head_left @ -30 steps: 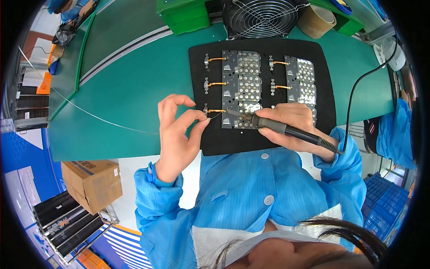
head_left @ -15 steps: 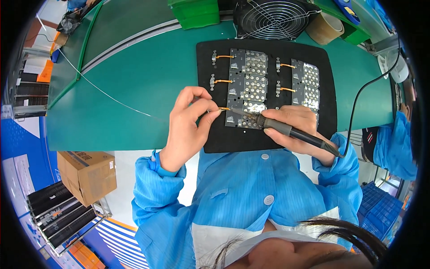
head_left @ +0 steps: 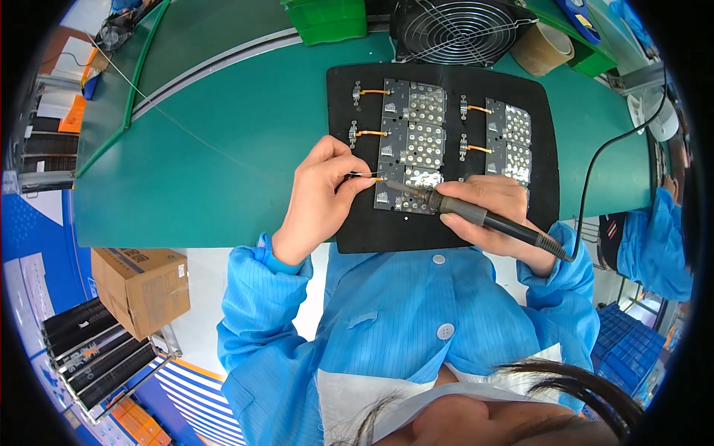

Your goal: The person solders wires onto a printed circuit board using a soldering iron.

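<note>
My left hand [head_left: 316, 195] is closed in a pinch at the left edge of a dark circuit board [head_left: 387, 197]. Between thumb and fingers sits a short orange flex strip [head_left: 378, 178]; its far end is hidden by the fingers. In my right hand [head_left: 494, 208] is a soldering iron [head_left: 513, 227] with a black handle, held like a pen. Its tip reaches left over the board, close to the strip; whether they touch I cannot tell. The board joins others in a column, with silvery round pads [head_left: 425, 141] and orange strips [head_left: 370, 134] ending in small metal connectors.
The boards lie on a black mat [head_left: 357, 230] on a green table [head_left: 201, 201]. A second column of boards [head_left: 513, 141] lies right. Behind are a fan [head_left: 457, 33], a green bin [head_left: 323, 18] and a tape roll [head_left: 543, 48]. The iron's cord [head_left: 587, 178] curves up at right.
My left hand has shifted slightly right and up, its fingertips closer to the board's edge. The right hand and soldering iron have hardly moved. The thin pale line at left has shifted up.
</note>
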Demonstrator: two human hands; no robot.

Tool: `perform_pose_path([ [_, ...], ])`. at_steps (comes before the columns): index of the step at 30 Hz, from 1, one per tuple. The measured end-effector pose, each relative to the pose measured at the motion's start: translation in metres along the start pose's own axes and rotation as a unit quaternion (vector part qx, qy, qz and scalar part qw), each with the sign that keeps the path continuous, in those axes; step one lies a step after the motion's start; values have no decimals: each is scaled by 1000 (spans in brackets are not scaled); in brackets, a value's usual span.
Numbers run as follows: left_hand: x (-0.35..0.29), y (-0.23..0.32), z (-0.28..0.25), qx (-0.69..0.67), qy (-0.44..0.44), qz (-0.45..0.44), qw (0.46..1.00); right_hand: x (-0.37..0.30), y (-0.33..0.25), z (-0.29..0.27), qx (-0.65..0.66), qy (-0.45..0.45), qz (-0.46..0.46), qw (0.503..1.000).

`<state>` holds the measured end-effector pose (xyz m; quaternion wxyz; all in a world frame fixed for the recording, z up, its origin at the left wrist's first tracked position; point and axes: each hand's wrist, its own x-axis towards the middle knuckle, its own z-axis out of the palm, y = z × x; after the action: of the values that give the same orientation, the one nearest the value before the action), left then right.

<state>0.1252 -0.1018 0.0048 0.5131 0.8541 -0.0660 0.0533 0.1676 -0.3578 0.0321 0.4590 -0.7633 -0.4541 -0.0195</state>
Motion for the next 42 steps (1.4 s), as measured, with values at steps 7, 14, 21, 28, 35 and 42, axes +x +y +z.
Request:
perform_pose_path([
  [7,0,5,-2,-19,2,-38,999,1,-1,-1,-4,-1,23,1000],
  [14,-1,1,0,-17,21,-8,1000,1,-2,-3,3,-5,29,1000],
  [21,0,2,0,-15,19,-19,1000,2,-3,-5,4,-11,43,999],
  [28,-1,4,0,-14,18,-17,1000,1,-2,-5,14,-10,40,999],
  [35,-1,3,0,-14,18,-28,999,0,1,-2,15,1,35,999],
  [42,-1,5,-1,0,20,-27,999,-2,4,0,15,22,29,999],
])
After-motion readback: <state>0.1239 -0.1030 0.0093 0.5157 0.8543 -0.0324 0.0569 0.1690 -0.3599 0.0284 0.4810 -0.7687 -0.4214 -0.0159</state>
